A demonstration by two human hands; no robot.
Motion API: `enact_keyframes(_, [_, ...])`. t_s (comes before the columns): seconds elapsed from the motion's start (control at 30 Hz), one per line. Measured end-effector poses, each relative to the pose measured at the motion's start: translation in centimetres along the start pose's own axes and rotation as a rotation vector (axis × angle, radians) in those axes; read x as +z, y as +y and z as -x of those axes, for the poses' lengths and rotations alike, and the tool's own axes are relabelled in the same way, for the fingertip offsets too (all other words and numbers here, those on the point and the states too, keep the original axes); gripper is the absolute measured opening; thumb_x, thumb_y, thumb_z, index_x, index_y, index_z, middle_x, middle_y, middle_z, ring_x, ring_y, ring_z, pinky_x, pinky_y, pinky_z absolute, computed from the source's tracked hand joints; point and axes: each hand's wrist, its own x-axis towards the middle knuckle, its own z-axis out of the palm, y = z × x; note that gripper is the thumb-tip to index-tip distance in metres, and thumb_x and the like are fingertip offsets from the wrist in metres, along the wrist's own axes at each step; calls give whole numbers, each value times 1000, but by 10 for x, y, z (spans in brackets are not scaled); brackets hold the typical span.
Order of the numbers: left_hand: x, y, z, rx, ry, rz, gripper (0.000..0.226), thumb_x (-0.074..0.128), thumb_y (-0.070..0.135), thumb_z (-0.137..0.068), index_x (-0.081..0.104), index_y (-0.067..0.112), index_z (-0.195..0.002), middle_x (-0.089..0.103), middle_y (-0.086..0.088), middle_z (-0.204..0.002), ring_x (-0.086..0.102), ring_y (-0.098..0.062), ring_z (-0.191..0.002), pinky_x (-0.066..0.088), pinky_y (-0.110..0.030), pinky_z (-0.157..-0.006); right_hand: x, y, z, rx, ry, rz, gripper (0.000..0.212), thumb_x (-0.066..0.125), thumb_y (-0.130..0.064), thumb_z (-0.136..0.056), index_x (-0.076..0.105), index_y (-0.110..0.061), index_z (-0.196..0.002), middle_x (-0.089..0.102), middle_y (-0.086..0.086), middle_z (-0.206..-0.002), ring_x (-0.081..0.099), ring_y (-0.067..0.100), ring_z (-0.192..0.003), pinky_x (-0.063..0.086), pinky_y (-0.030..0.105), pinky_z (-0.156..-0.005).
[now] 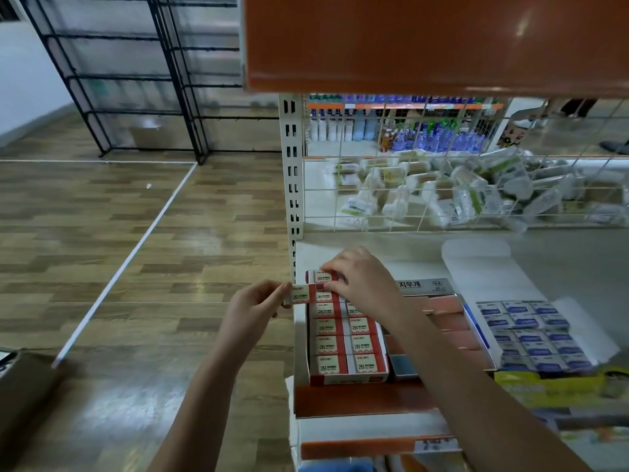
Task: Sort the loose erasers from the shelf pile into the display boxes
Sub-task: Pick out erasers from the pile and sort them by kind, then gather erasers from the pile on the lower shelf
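A red and white display box [343, 378] stands at the left end of the shelf, holding two columns of red 2B erasers [362, 345]. My left hand [253, 310] pinches one loose 2B eraser [301, 294] just off the box's upper left corner, over the shelf's edge. My right hand [360, 281] reaches over the far end of the box, with its fingertips pinching an eraser [321, 277] in the top row. A second display box [476, 321] to the right holds several blue erasers [534, 338].
A grey box with Korean lettering [425, 286] lies between the two display boxes. A white wire grid [408, 199] backs the shelf, with packets behind it. An orange shelf [425, 42] hangs overhead. A white upright post [292, 185] marks the shelf's left end beside the wooden floor [136, 250].
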Motion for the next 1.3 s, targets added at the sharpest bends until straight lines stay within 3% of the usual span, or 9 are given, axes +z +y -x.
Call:
enact_keyframes(0.13, [7,6,-6,45,13,-135,16,56,41,-86,68,31,-83,67,11,-66,51,1,-52,40,-17,-52,-1,1,-1,-19,8,44,38,56,-41,-89,58,-27,-124,58,-8,-116,41,12,-110,33,27,-92])
enact_keyframes(0.33, [26,12,-12,135,54,-363,19,56,45,-86,65,31,-94,63,18,-77,57,6,-66,41,-8,-53,-5,10,6,-16,-33,66,35,49,-36,-93,54,-27,-126,54,-8,-124,38,13,-117,29,29,-98])
enact_keyframes(0.47, [36,7,-14,131,152,-438,29,56,45,-86,67,22,-101,62,10,-87,56,-5,-78,46,-21,-65,-9,17,13,8,-45,51,35,50,-38,-92,55,-28,-125,54,-10,-123,38,12,-117,28,30,-99])
enact_keyframes(0.6, [41,12,-17,124,182,-420,20,58,43,-85,60,29,-100,61,12,-85,57,-7,-76,48,-24,-60,-10,22,15,24,-51,24,33,52,-38,-91,57,-26,-122,55,-9,-122,39,12,-117,29,31,-98])
enact_keyframes(0.77, [41,12,-17,211,169,-506,14,59,36,-87,64,24,-95,61,7,-96,55,-13,-85,51,-33,-71,-9,23,17,25,-46,-10,31,53,-36,-91,58,-25,-120,56,-9,-120,41,12,-115,32,30,-98])
enact_keyframes(1.03, [20,11,-10,338,8,-642,31,65,38,-81,61,29,-111,56,13,-103,50,-8,-91,47,-25,-76,-7,26,19,26,-38,-66,29,54,-32,-91,58,-24,-119,53,-10,-120,46,7,-110,35,22,-91])
enact_keyframes(1.3, [30,13,-13,348,13,-698,23,63,41,-82,61,29,-102,55,11,-105,47,-8,-98,41,-21,-74,-8,25,18,49,-38,-104,27,57,-29,-90,60,-24,-116,47,-14,-121,48,5,-104,44,26,-89])
